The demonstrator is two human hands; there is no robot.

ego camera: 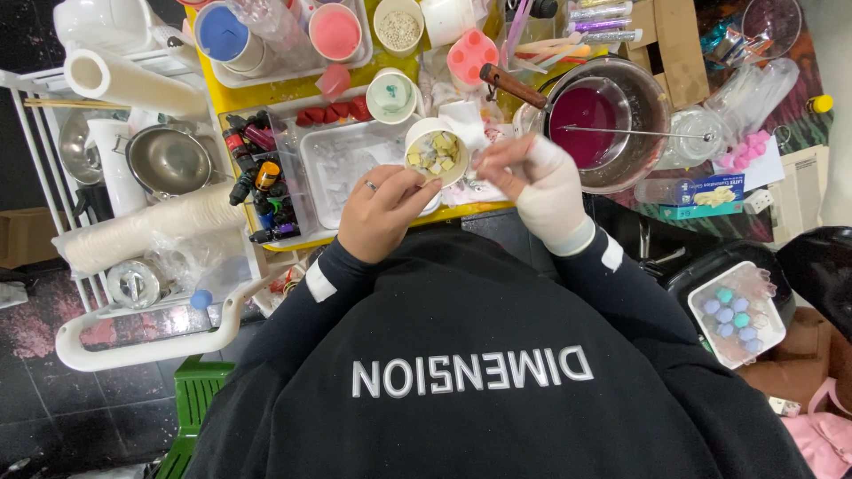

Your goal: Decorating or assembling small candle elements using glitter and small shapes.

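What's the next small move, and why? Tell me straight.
Probably bring the gloved right hand the last bit over the small white cup. Its pinched fingertips sit just beside the rim, and the left hand holds the cup up, with yellow and white pieces inside. Whether anything is pinched is unclear.

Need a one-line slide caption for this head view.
Left hand holds a white cup of pale chunks while the bandaged right hand pinches at its rim, beside a pot of magenta liquid.

Black sweatshirt, white cuffs; ringed left hand (383, 213), seemingly bandaged right hand (541, 182).
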